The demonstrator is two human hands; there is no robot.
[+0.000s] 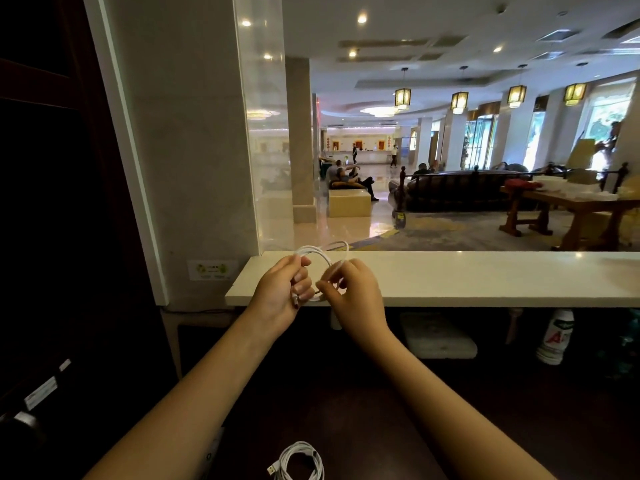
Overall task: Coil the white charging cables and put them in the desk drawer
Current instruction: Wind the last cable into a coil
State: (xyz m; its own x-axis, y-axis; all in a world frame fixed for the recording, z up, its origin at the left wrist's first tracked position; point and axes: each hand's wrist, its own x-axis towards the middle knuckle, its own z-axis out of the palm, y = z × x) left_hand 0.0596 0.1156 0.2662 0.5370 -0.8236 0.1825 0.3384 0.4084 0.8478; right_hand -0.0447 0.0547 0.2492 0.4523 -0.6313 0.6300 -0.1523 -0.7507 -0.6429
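In the head view, both hands are up in the air, close together, right in front of the long front edge of a white ledge (450, 278). The left hand (282, 289) has its fingers curled round a white cable (323, 252) that is wound in a small ring, and a plug end pokes out under that hand. The right hand (353, 292) pinches the same ring on its other side. The ring sticks up above the fingers. The ledge's left end meets the wall (194, 150), and a see-through glass sheet (256, 133) stands up from its back edge. The ledge runs far off to the right, so there is more room that way than to the left, where dark wood is close. Down low between the two arms lies a second white cable (301, 460), loosely wound, on the dark desk (381, 427), right at the bottom edge of the picture. Under the ledge stand a white pad (438, 336) and, further right, a white bottle (556, 337) with a big red "A" on it. A small green sticker (212, 270) is on the wall; its words are too tiny to read. White labels (40, 393) at the far left are blurry too.
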